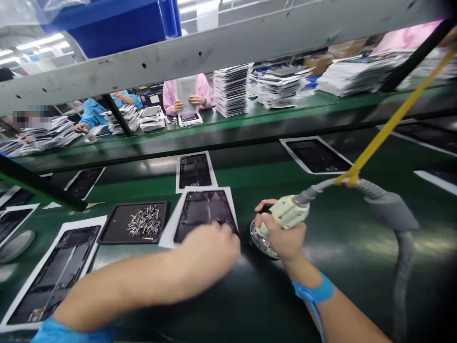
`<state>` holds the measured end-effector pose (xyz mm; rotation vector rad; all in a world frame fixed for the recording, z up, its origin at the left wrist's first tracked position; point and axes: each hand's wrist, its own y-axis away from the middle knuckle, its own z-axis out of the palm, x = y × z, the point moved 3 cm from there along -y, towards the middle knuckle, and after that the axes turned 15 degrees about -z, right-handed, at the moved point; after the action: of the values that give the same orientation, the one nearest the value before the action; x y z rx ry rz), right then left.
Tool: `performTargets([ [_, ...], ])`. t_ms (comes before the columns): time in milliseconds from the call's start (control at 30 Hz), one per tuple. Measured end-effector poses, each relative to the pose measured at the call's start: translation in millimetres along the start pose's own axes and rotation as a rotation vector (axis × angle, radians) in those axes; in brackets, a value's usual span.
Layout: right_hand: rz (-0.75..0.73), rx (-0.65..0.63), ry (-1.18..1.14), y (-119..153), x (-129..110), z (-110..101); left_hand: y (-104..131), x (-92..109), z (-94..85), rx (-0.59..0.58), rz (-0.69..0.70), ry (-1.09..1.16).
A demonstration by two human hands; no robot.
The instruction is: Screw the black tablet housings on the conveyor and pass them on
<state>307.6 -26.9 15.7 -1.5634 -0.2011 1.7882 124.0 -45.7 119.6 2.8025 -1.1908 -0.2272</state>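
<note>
My left hand (210, 250) reaches across the near right corner of a dark tablet housing (203, 209) lying on a white sheet (170, 236). Motion blurs that hand; its fingers look curled, and their tips are hidden. In my right hand (285, 236) is a pale green hand-held tool (291, 213) with a round metal disc (262, 240) full of holes at its lower end. The disc sits low over the green bench, just right of the tablet housing. Left of the housing, a black tray (116, 224) holds a pile of small metallic parts (145, 221), too small to name.
A grey hose (400, 267) runs from the tool, hung on a yellow strap (403, 114). More housings on white sheets lie around, one at left (59, 271). A grey shelf beam (214, 43) crosses above. Co-workers sit beyond, near paper stacks (232, 90).
</note>
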Motion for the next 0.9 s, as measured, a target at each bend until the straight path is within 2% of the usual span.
performTargets([
  [67, -0.013, 0.013, 0.011, -4, -1, -1, 16, 45, 30.7, 0.032, 0.117, -0.009],
  [133, -0.024, 0.020, 0.016, -7, -2, -2, 32, 79, 63.7, 0.119, 0.240, 0.010],
  [233, -0.025, 0.039, 0.015, -8, -3, -2, 47, 111, 105.5, 0.314, 0.298, -0.015],
  [267, -0.024, 0.040, 0.019, -8, -3, -2, 49, 118, 116.5, 0.348, 0.289, -0.020],
  [333, -0.027, 0.039, 0.032, -6, -4, -2, 50, 128, 134.2, 0.334, 0.269, 0.003],
  [433, -0.027, 0.024, 0.050, -5, -4, -2, 47, 133, 148.2, 0.197, 0.277, 0.119],
  [500, -0.023, 0.008, 0.056, -5, -4, -3, 44, 125, 148.2, 0.105, 0.295, 0.219],
  [567, -0.023, -0.005, 0.063, -5, -4, -3, 41, 104, 141.3, 0.041, 0.278, 0.307],
  [633, -0.020, -0.011, 0.083, -5, -4, -3, 37, 67, 130.6, 0.014, 0.163, 0.354],
  [700, -0.018, -0.020, 0.117, -5, -3, -3, 33, 14, 119.3, 0.025, -0.074, 0.359],
  [800, -0.022, -0.029, 0.142, -5, -4, -4, 38, -83, 106.0, 0.088, -0.532, 0.289],
  [833, -0.025, -0.030, 0.139, -5, -5, -3, 42, -113, 103.7, 0.082, -0.647, 0.249],
  [900, -0.029, -0.029, 0.131, -5, -6, -3, 49, -162, 102.3, 0.004, -0.778, 0.164],
])
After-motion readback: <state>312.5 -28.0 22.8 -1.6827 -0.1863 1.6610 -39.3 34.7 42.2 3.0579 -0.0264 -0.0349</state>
